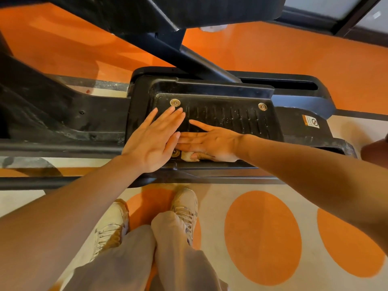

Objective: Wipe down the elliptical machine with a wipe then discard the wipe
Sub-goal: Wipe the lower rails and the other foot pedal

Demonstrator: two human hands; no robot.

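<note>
- The wipe point(187, 155) is a small, pale, bunched-up lump. It sits on the near edge of the black foot pedal point(222, 118) of the elliptical machine point(63, 114).
- The right hand point(212, 141) lies on its side on the pedal, palm showing. Its lower fingers point(197, 154) press the wipe down, and the wipe pokes out just past their tips. The upper fingers are straight and a little spread, pointing left.
- The left hand point(154, 139) lies flat with its back up. Its fingers are straight and close together, and they point up toward a round metal bolt point(174, 102). The tips of the right hand's fingers go under its edge.
- Another round bolt point(262, 106) sits far to the right of the fingers, at the pedal's far corner.
- A warning sticker point(310, 121) is on the machine, further right.
- Under the arms are two pale shoes point(184, 208) and grey trousers point(134, 255).
- The floor point(262, 236) is cream with big orange spots.
</note>
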